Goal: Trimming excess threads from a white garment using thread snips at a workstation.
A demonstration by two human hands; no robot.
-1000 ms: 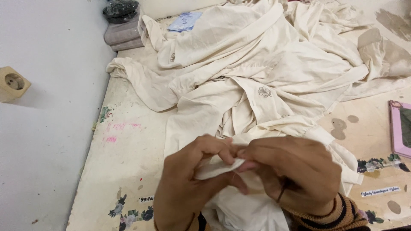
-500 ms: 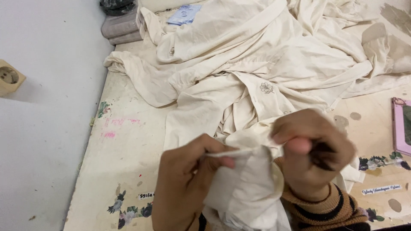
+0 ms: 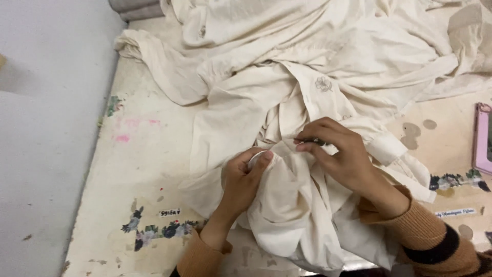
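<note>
A large cream cloth garment [image 3: 307,66] lies crumpled over the worktable [image 3: 148,164], with a small embroidered flower [image 3: 323,83] on one fold. My left hand [image 3: 243,182] grips a bunched fold of the cloth near the table's front, thumb pressed on top. My right hand [image 3: 341,151] pinches the cloth just to the right, fingertips together on a small dark thing that may be a needle; it is too small to tell. Both sleeves are brown with a dark stripe.
A pink flat case [image 3: 483,138] lies at the right edge. The table's left edge [image 3: 95,154] drops to a grey floor. Floral stickers [image 3: 159,228] and paint spots mark the tabletop. Folded grey fabric [image 3: 136,7] sits at the back.
Both hands have dropped from a raised position down onto the cloth. The view shifted forward and left, so the folded fabric at the back is nearly out of view.
</note>
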